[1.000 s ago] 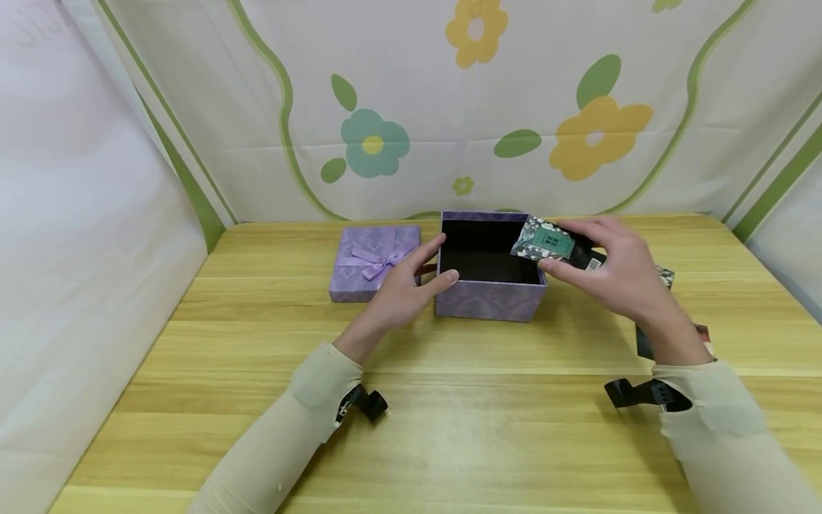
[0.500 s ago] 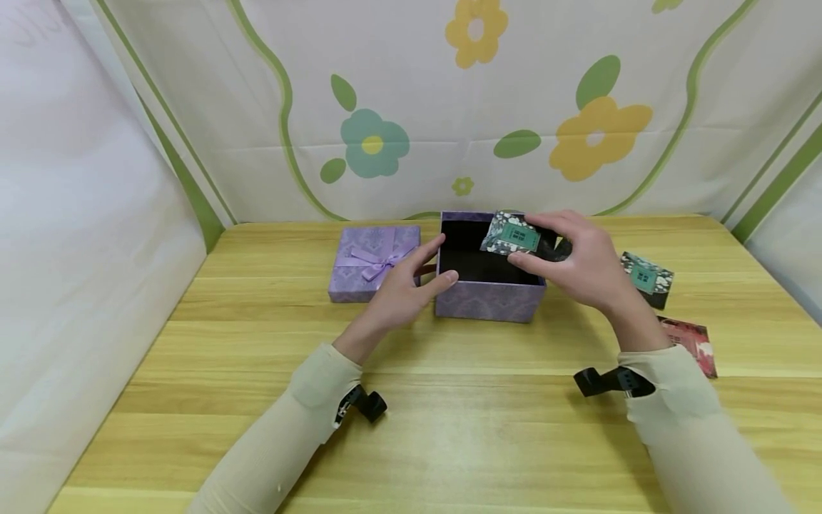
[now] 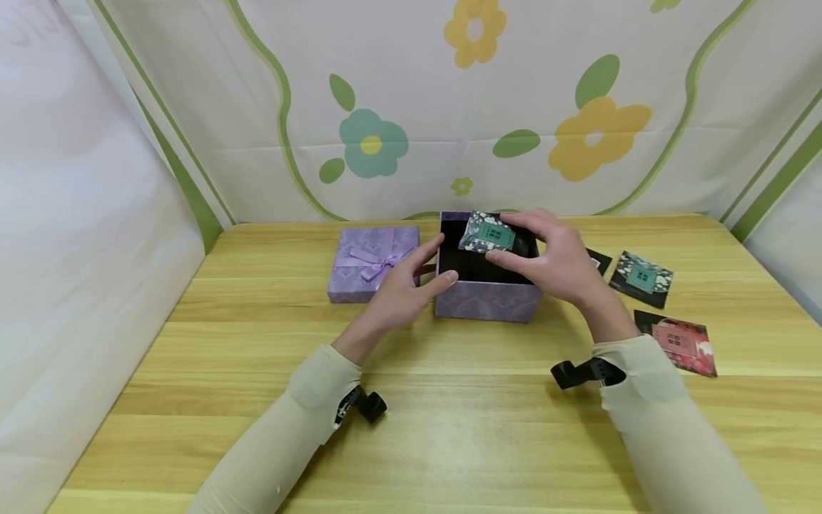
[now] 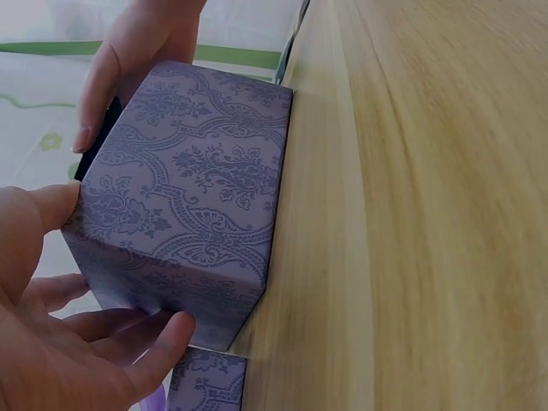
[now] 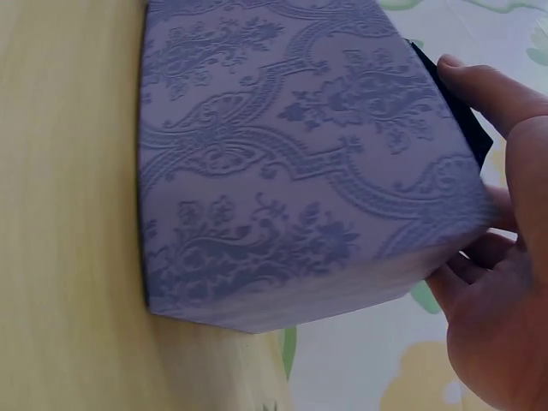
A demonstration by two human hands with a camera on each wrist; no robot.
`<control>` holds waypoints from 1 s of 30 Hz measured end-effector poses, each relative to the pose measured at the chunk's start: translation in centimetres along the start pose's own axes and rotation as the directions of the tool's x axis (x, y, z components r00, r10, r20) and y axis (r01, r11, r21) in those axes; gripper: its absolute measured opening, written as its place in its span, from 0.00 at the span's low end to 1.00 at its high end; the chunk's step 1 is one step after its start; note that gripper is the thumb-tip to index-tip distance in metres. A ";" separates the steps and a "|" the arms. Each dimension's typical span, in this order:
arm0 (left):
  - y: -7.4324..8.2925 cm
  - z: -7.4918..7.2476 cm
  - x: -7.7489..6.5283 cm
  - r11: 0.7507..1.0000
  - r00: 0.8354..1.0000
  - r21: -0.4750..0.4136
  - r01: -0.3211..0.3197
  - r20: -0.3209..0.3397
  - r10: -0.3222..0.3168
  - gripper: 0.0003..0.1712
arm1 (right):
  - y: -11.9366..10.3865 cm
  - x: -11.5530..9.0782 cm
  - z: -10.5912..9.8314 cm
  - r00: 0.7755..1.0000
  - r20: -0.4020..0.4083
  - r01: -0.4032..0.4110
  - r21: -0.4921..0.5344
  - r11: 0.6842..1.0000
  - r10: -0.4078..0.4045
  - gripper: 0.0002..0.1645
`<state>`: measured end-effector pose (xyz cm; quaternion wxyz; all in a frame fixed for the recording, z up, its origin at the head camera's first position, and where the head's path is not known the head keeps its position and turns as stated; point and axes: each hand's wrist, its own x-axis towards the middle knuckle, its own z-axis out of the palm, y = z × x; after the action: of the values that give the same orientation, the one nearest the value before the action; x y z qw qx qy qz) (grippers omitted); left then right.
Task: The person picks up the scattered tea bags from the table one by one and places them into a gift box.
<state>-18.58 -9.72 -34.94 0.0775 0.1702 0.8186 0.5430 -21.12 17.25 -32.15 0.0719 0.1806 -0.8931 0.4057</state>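
In the head view, a flat packet [image 3: 489, 235] with a dark floral print and green label lies tilted over the mouth of an open purple patterned box [image 3: 488, 301]. My right hand [image 3: 555, 260] pinches its right end between thumb and fingers. The packet's dark edge [image 5: 454, 107] shows above the rim in the right wrist view. My left hand [image 3: 406, 289] touches the box at its front left corner, the thumb at the rim and the outstretched fingers along the left side [image 4: 171, 291]. The box has a black inside; its bottom is partly hidden by the packet.
Left of the box lies its purple lid [image 3: 372, 260] with a ribbon bow. On the right of the wooden table [image 3: 462, 428] lie another green-labelled packet [image 3: 642, 278], a red packet [image 3: 681, 343] and a black packet [image 3: 599, 261] partly behind my right hand. A flowered cloth [image 3: 449, 107] stands behind.
My right hand has moved left with the packet, from the box's right edge to over its opening. The packets on the right have come into fuller view. My left hand has stayed put.
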 end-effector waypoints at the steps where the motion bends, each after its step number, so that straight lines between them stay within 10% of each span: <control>1: 0.0 0.0 0.0 1.000 1.000 -0.003 -0.001 0.001 0.001 0.43 | 0.0 0.0 0.1 1.000 0.000 0.002 -0.005 1.000 -0.002 0.39; 30: 0.2 0.0 -0.1 1.000 1.000 -0.003 0.010 0.000 -0.010 0.43 | -0.9 2.0 0.6 0.960 0.279 0.083 -0.373 0.924 0.026 0.46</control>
<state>-18.42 -9.68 -34.82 0.0806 0.1660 0.8186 0.5440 -22.64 15.74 -31.37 -0.0151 0.2316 -0.9532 0.1940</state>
